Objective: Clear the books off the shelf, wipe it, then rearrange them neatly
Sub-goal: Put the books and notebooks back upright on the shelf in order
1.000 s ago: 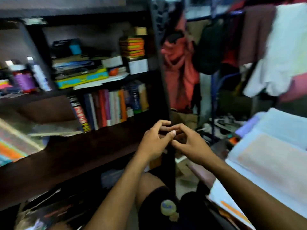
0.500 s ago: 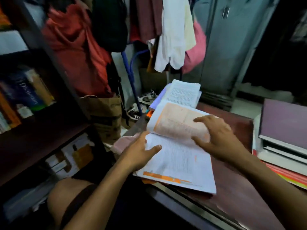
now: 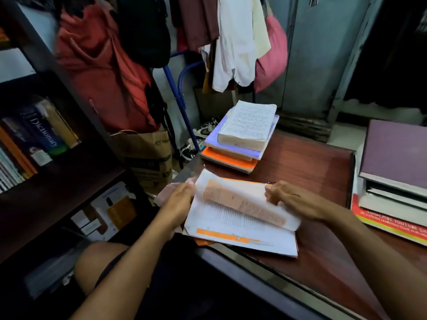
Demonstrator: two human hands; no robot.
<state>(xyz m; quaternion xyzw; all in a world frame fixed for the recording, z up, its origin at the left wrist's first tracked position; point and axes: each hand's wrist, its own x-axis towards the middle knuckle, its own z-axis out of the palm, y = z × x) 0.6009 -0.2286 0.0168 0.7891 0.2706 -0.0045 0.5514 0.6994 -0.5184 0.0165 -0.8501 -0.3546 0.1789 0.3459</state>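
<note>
An open white and orange book (image 3: 240, 227) lies at the near left corner of the dark wooden table (image 3: 312, 172). My left hand (image 3: 178, 199) holds its left edge, fingers curled over the pages. My right hand (image 3: 286, 199) grips the right side, and a bent orange-tinted page stands blurred between the two hands. Behind it sits a stack of books (image 3: 242, 135) topped by a coverless white one. A second stack (image 3: 392, 176) with a purple book on top is at the right. The dark shelf (image 3: 57, 188) on the left holds upright books, a blue dictionary (image 3: 41, 132) among them.
Clothes (image 3: 238, 42) hang on a blue rack behind the table, a red garment (image 3: 99, 65) beside the shelf post. A brown paper bag (image 3: 147, 155) and shoes sit on the floor. A grey metal cupboard (image 3: 318, 54) stands at the back. My knee (image 3: 97, 262) is below.
My view swung from the shelf to the table. My hands parted from each other, reached the open book, and now hold both its sides while a page lifts and curls.
</note>
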